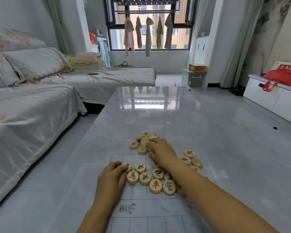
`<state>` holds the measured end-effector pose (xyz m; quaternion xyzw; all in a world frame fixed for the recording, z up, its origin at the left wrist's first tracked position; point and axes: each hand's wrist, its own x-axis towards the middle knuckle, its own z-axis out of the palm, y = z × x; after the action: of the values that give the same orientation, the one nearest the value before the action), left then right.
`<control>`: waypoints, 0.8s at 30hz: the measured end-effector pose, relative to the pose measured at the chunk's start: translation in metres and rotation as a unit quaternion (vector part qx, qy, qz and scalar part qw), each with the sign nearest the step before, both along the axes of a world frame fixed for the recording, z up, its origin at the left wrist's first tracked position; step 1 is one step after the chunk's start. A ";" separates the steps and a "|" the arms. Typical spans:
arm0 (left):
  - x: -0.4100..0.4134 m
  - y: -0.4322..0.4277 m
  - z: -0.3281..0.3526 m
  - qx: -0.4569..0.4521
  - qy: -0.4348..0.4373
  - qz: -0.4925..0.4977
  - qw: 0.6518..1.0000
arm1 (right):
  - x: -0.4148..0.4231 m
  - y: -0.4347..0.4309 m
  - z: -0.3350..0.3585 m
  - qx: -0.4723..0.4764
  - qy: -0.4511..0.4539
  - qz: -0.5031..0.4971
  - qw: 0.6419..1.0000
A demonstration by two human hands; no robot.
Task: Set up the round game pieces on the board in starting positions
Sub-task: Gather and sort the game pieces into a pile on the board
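Note:
Several round wooden pieces with red or black characters lie in a loose heap point(155, 179) on a thin see-through board sheet point(138, 214) with printed grid lines, spread on the glossy table. A smaller cluster of pieces point(142, 142) sits just beyond the sheet's far edge, and a few more point(191, 158) lie at the right. My left hand point(112, 177) rests on the sheet at the heap's left side, fingertips on one piece point(128, 166). My right hand point(161, 152) reaches across the heap, palm down, fingertips touching the far cluster; whether it grips a piece is hidden.
The grey table point(158, 106) stretches away ahead. A sofa point(32, 106) with pale covers runs along the left. A white cabinet point(275, 96) with a red bag stands at right. A storage box point(193, 77) sits near the window.

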<state>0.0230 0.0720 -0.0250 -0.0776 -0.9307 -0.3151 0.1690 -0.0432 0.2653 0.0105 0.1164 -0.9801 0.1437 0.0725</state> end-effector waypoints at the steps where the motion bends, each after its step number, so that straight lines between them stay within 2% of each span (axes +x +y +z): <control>1: -0.001 -0.001 -0.001 0.006 -0.001 0.004 1.000 | -0.005 -0.004 -0.002 0.041 -0.005 -0.005 0.999; 3: -0.002 -0.001 -0.001 0.024 -0.007 0.004 1.000 | -0.011 -0.005 -0.004 0.078 0.006 -0.023 0.997; 4: -0.002 -0.001 0.000 0.037 -0.008 0.003 0.999 | -0.012 -0.003 -0.004 0.062 0.016 -0.031 0.997; 6: -0.002 -0.001 0.000 0.060 -0.008 -0.003 0.998 | -0.005 0.009 0.002 -0.060 0.023 -0.057 0.996; 8: -0.002 0.000 0.000 0.054 -0.005 -0.017 0.998 | 0.008 0.036 0.007 -0.192 0.025 -0.096 0.976; 11: 0.001 0.005 0.001 0.021 -0.003 -0.053 0.998 | 0.030 0.101 0.004 -0.272 0.052 -0.192 0.942; 14: 0.004 0.008 0.002 0.000 -0.009 -0.092 0.996 | 0.047 0.150 -0.010 -0.268 0.029 -0.291 0.918; 18: 0.007 0.007 -0.001 -0.099 -0.048 -0.165 0.980 | 0.052 0.145 -0.024 -0.212 -0.011 -0.265 0.941; 21: 0.006 0.008 0.004 -0.036 -0.027 -0.151 0.988 | 0.059 0.131 -0.034 -0.158 0.001 -0.238 0.958; 24: -0.004 0.017 0.011 0.005 -0.017 -0.125 0.992 | 0.067 0.131 -0.039 -0.230 0.039 -0.235 0.944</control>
<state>0.0191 0.0894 -0.0138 -0.1872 -0.9148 -0.3396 0.1130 0.0234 0.3965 -0.0286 -0.1313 -0.9164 0.3393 0.1667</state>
